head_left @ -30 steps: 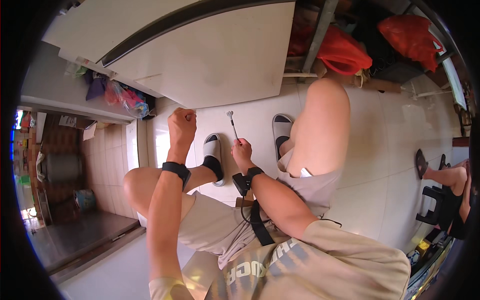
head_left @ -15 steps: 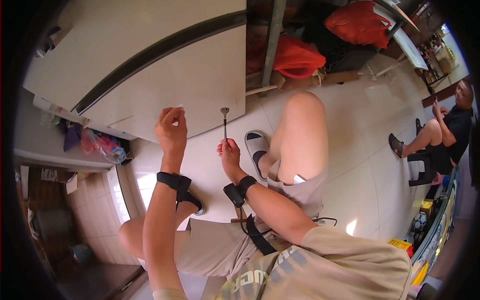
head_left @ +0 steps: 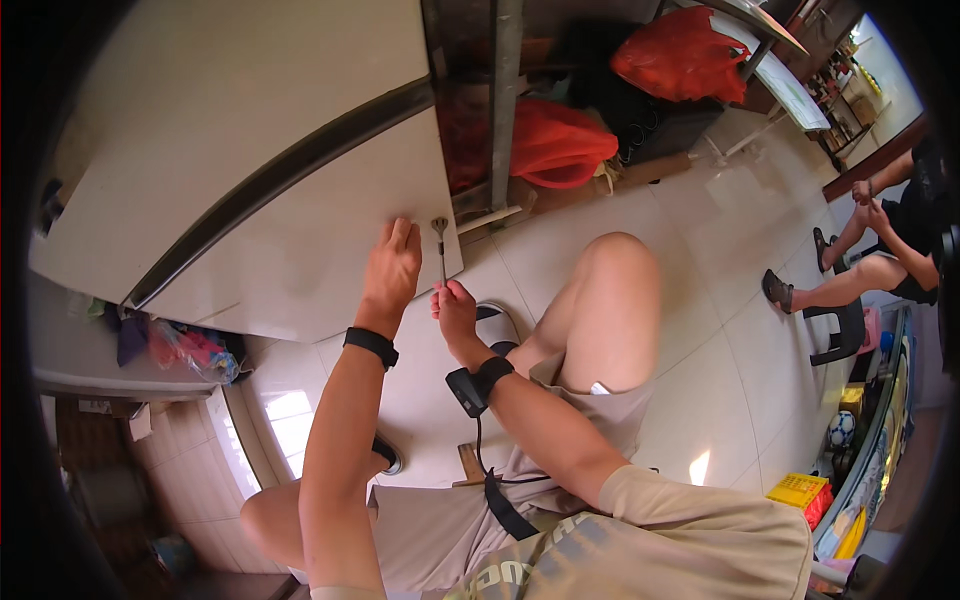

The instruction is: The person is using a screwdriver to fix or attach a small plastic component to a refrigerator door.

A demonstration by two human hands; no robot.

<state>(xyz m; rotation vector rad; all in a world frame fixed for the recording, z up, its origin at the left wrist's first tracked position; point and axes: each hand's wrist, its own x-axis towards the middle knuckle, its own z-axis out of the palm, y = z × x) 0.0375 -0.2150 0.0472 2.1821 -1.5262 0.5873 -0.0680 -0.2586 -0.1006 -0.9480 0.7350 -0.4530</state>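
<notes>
My right hand (head_left: pixel 457 310) is closed round the lower end of a slim metal tool (head_left: pixel 441 250). The tool stands roughly upright in view, its thin shaft topped by a small, widened, claw-like head. Just left of that head, my left hand (head_left: pixel 393 265) shows its back, with the fingers curled together in front of a cream-white door panel (head_left: pixel 330 225). The left fingertips are hidden, so I cannot make out what they hold or whether they touch the panel. A dark curved strip (head_left: pixel 290 180) crosses the panel above my hands.
Right of the panel stands a metal post (head_left: pixel 503 130), with red plastic bags (head_left: pixel 560 145) behind it. Bundled bags (head_left: pixel 190 345) lie low on the left. At the far right a person (head_left: pixel 900 225) sits on a dark stool (head_left: pixel 835 330). A yellow box (head_left: pixel 797 488) stands at lower right.
My left hand has moved right, close to the tool's head, and turned its back to view; earlier it pinched something small and pale. The right hand still grips the tool. The view has shifted.
</notes>
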